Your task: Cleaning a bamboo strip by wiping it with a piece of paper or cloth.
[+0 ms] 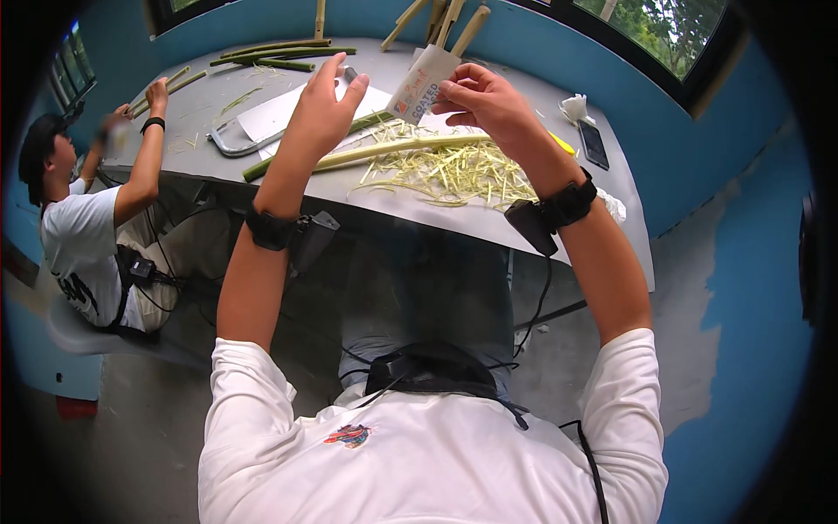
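Observation:
My right hand (489, 100) pinches the lower right edge of a small sheet of sandpaper (426, 80), whose white back carries red and blue print. The sheet is raised above the table. My left hand (325, 112) is held up to the left of it, fingers apart, with nothing in them. Below my hands a peeled pale bamboo stick (393, 151) lies across the table. A pile of pale green shavings (454, 172) spreads around it. Near my left forearm lies a metal-framed saw (229, 150); the forearm hides part of it.
Several green bamboo stalks (275, 54) lie at the back left of the grey table (188, 113). More poles (471, 31) lean by the far wall. A phone (594, 144) and crumpled tissue (574, 107) are at the right. A co-worker (96, 218) sits at the left, handling bamboo.

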Demonstrator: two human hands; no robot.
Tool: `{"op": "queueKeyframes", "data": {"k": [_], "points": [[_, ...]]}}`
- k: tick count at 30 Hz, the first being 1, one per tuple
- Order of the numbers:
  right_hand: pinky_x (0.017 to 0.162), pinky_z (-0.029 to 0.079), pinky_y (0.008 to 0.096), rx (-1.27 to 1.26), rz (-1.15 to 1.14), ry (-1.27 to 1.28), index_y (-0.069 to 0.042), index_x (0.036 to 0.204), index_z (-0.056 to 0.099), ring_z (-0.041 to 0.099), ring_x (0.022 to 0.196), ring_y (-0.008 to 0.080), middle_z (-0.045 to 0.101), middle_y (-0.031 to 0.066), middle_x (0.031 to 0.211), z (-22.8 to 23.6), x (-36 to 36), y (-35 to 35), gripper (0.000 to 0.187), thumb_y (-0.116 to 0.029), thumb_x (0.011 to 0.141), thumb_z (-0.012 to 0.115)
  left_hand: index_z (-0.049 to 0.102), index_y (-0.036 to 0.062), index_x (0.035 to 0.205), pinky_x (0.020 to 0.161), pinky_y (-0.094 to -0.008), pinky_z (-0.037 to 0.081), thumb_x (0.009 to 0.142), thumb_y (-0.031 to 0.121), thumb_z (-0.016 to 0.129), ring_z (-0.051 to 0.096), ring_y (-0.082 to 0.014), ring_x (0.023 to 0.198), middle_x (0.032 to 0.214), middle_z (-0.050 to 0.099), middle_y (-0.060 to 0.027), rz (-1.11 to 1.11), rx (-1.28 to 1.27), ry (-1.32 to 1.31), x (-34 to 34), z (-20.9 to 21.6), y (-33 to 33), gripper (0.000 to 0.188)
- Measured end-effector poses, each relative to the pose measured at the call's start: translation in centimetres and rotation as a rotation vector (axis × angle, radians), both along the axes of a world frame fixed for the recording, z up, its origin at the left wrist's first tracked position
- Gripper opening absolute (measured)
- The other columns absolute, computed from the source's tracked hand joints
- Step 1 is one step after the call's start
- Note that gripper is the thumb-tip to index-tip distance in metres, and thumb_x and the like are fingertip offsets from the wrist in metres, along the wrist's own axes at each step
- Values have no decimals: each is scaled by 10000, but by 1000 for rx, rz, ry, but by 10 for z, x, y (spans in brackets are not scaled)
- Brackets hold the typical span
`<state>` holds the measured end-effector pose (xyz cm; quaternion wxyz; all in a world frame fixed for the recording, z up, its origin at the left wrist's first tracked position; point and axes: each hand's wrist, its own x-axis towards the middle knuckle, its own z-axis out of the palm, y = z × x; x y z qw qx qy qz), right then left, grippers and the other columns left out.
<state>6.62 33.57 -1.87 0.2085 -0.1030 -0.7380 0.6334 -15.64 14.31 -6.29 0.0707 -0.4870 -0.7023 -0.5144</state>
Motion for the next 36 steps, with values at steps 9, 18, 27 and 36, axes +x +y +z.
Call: {"op": "queueKeyframes", "data": {"k": [9,18,27,36], "points": [[855,619,326,253,187,21,-45,1283,681,787,1085,174,781,67,1150,10,-14,-29,320,-313,1114,721,621,-3,1521,886,-300,549,1092,389,747,690,-123,1079,1234,776,-79,-546,5,-402,34,18,-8,595],[895,614,424,1035,-119,-289,-28,1139,768,787,1039,292,811,142,1126,-32,8,94,185,-180,1058,701,651,-12,1455,1040,-357,584,1028,273,831,730,-237,1228,1321,766,-149,-255,145,-326,13,13,-13,544],[889,597,501,1220,-58,-531,-68,1090,804,754,1011,388,797,165,1029,-67,13,116,232,-93,860,790,658,36,1462,941,-307,595,1056,230,799,710,-201,1259,1347,750,-90,-124,70,-68,-2,15,-52,471],[850,538,494,1181,-86,-380,-25,1111,620,691,974,403,718,177,1016,-12,45,89,240,-114,975,796,689,54,1430,1036,-378,563,1007,152,813,735,-256,1196,1278,786,-126,-153,-107,178,17,23,-51,452]]}}
